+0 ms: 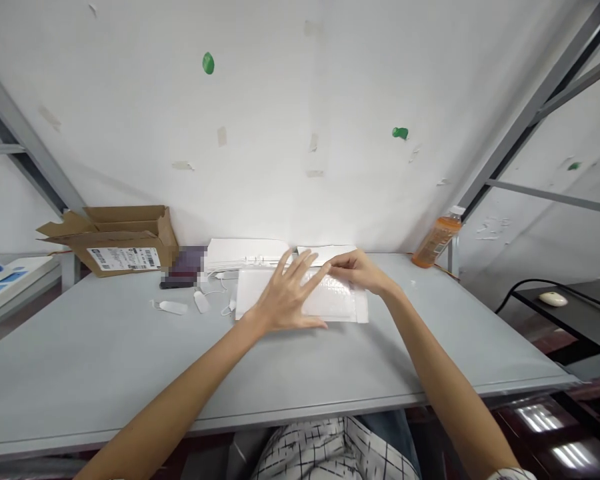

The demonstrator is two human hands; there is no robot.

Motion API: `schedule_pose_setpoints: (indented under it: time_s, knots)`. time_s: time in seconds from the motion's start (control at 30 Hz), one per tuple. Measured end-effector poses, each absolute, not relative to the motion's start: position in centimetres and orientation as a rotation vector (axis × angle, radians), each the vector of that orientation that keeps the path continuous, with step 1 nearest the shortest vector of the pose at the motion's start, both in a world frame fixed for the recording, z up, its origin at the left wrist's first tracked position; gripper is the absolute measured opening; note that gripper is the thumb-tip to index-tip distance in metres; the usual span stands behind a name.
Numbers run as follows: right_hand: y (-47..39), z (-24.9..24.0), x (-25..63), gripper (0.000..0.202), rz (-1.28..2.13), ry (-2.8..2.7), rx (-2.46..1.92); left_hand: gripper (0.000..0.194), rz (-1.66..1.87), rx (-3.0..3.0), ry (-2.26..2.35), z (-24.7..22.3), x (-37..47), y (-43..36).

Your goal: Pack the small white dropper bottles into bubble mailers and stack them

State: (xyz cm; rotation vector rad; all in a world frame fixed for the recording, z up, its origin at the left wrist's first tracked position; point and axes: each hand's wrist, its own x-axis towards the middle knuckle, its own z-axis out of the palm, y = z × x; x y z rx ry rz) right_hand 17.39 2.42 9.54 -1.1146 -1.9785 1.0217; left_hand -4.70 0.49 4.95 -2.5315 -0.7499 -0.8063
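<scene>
A white bubble mailer (335, 303) lies lengthwise on the grey table in front of me. My left hand (290, 297) rests on its middle with the fingers spread and the thumb reaching past the near edge. My right hand (356, 270) is at the mailer's far edge, its thumb and fingertips pinched together beside the left index finger. Whatever is in that pinch is too small or hidden to make out. Left of the mailer lie several white tags with strings, among them one flat tag (173, 307) and another tag (201, 302).
Stacked white mailers (247, 252) lie along the wall behind my hands. An open cardboard box (130, 233) stands at the back left, beside a dark, partly blurred-out object (187, 263). A bottle of orange drink (437, 240) leans at the back right. Metal frame posts flank the table.
</scene>
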Motion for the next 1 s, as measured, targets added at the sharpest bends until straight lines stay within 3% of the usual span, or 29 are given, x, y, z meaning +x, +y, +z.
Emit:
schedule_pose_setpoints:
  time_s: [0.07, 0.43, 0.67, 1.0]
  knots:
    - [2.1, 9.1, 17.1, 0.036, 1.097, -1.942, -1.058, 0.111, -0.730, -2.601, -0.792, 4.6, -3.8, -0.5]
    - [3.8, 6.7, 20.8, 0.042, 1.234, -1.891, -1.333, 0.076, -0.315, -2.750, -1.118, 5.2, -3.6, -2.4]
    - [4.5, 5.9, 21.4, 0.043, 1.186, -1.871, -1.435, 0.069, -0.164, -2.801, -1.302, 4.4, -1.4, -5.9]
    - [5.1, 4.8, 20.2, 0.030, 1.006, -1.872, -1.457, 0.069, -0.477, -2.745, -1.186, 0.7, -4.6, -2.2]
